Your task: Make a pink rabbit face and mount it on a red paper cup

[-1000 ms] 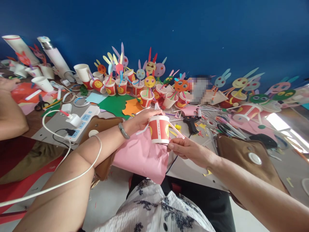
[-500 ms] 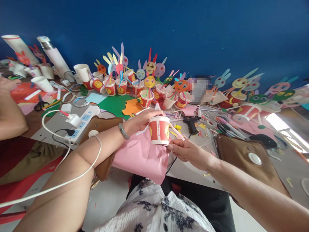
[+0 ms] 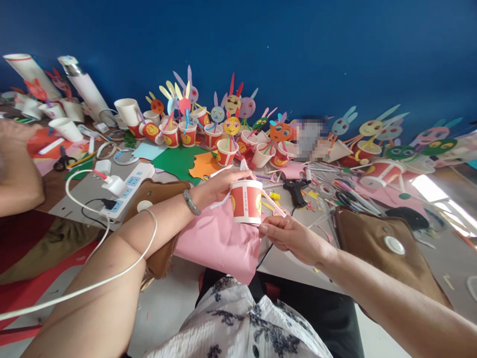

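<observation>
A red and white paper cup (image 3: 246, 203) is held up over the table edge. My left hand (image 3: 224, 183) grips it from behind at the top; some fingers are hidden by the cup. Pale pink and white strips (image 3: 275, 205) stick out from both sides of the cup, and more stand up behind it. My right hand (image 3: 286, 235) is closed in a pinch by the cup's lower right edge. A thin dark line shows at its fingertips, too small to name. Below the cup lies a sheet of pink paper (image 3: 218, 241).
Several paper cups with rabbit-faced figures (image 3: 231, 127) line the blue wall. A black glue gun (image 3: 296, 193) lies right of the cup. Brown hot-water bags (image 3: 372, 248) flank my arms. A power strip (image 3: 128, 191) sits left, its white cable crossing my left forearm. Another person's arm (image 3: 20, 169) rests far left.
The cup has turned very slightly in my left hand, its printed strip shifting a little to the right. The other person's hand at far left has moved slightly.
</observation>
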The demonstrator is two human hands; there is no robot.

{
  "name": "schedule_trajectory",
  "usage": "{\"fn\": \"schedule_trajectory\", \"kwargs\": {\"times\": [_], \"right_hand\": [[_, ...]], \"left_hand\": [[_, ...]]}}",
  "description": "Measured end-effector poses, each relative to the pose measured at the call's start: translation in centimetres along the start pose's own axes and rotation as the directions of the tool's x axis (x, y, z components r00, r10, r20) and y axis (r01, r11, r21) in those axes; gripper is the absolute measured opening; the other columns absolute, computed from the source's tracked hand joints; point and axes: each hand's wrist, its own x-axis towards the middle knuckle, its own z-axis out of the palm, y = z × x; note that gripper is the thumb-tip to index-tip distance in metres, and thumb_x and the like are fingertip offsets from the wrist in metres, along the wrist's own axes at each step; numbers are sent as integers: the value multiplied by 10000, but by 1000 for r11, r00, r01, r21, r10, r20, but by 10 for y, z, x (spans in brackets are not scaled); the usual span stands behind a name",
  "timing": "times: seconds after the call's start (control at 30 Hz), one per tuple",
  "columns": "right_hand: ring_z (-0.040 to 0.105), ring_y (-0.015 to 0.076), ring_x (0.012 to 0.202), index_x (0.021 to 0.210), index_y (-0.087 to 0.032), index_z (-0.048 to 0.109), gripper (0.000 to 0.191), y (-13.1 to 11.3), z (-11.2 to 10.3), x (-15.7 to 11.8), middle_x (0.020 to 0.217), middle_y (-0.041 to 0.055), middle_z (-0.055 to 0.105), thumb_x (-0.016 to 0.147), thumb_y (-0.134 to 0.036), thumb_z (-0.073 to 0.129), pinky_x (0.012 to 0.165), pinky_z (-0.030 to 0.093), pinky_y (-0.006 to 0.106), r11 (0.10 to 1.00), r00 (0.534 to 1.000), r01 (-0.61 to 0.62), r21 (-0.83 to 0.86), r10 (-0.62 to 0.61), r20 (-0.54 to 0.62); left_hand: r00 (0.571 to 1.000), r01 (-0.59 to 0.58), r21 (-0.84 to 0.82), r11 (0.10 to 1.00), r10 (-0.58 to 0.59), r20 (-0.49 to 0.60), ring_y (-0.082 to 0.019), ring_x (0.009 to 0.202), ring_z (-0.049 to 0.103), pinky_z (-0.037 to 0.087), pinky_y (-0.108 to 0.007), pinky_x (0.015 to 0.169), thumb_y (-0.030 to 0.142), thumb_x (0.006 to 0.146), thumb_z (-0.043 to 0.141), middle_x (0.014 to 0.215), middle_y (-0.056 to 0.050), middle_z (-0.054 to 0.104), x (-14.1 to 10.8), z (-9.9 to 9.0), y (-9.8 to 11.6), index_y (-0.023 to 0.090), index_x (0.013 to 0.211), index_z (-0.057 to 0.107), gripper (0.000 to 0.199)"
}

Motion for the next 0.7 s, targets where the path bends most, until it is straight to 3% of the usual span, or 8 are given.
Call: {"fn": "schedule_trajectory", "kwargs": {"times": [0.23,0.43,0.6,0.7], "right_hand": [[310,80,560,695,-161,648,597,3,-5,-5,574,-53,396,788,-750,676,514,222,256,958,995,97,-268,-88,46],[462,117,645,823,-153,693,523,0,-14,-24,701,0,576,864,-672,647,575,341,250,923,968,118,-366,-24,250],[502,132,651,869,-154,723,475,-2,-43,-35,724,21,624,873,-625,662,579,353,251,828,939,167,-535,31,343],[515,145,647,851,-168,732,449,-3,-60,-39,718,32,626,871,-612,676,575,364,259,792,954,176,-584,8,299]], "left_hand": [[1000,5,-27,1000,-5,-16,-111,652,549,402,-274,679,445,806,729,717,-4,628,-2,0,1,144,712,644,327],[999,-43,17,999,43,-18,-109,673,554,413,-261,691,370,821,725,730,-7,633,-5,-1,4,142,711,644,266],[996,-51,-13,999,50,-75,-104,658,540,409,-251,664,322,806,706,724,1,622,-5,0,4,145,717,639,210],[995,-62,3,998,62,-78,-108,676,538,411,-242,668,297,796,702,732,-4,627,-8,2,6,146,702,638,189]]}}
